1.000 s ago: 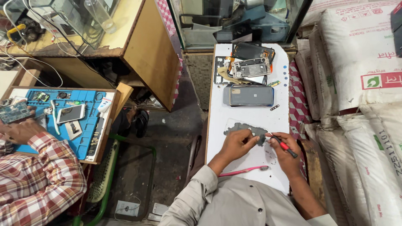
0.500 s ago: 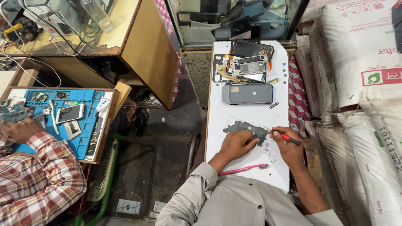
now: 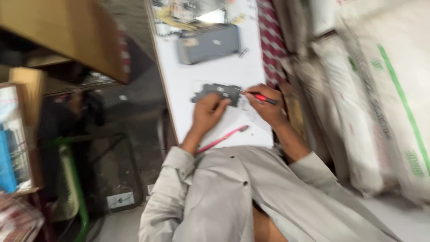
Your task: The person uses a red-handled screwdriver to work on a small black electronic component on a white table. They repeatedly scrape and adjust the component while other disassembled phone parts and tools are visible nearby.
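I see a flat, dark grey phone part lying on the white board, a red-handled screwdriver tilted, tip at its right edge.
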